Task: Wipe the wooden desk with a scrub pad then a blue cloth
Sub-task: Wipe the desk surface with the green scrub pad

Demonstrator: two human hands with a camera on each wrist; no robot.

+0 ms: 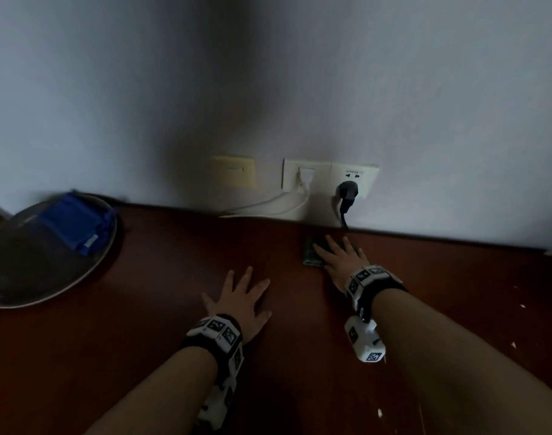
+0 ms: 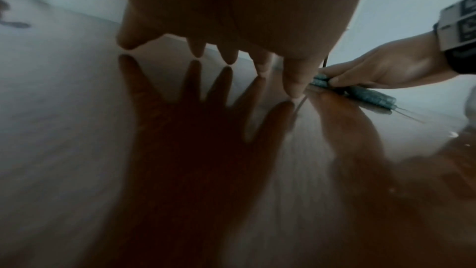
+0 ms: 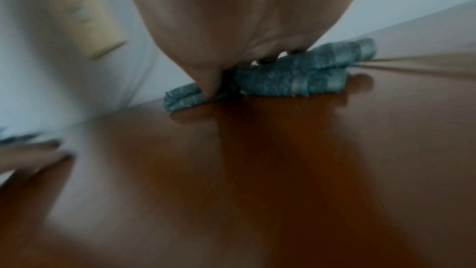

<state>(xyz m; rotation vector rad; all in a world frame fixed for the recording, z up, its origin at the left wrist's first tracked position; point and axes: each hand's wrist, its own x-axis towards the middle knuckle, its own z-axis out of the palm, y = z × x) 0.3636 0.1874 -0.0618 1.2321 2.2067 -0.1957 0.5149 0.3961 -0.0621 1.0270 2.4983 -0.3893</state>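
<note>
Right hand (image 1: 342, 257) presses flat fingers on the green scrub pad (image 3: 288, 75) at the counter's (image 1: 174, 309) back edge; left hand (image 1: 240, 301) rests spread, palm down.

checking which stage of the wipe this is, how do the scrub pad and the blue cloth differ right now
The scrub pad is grey-green, lies on the wooden desk near the wall, and the right hand presses on it. The blue cloth is bright blue, sits folded in a metal basin at the far left, and no hand touches it. The left hand rests flat on the desk.
</note>
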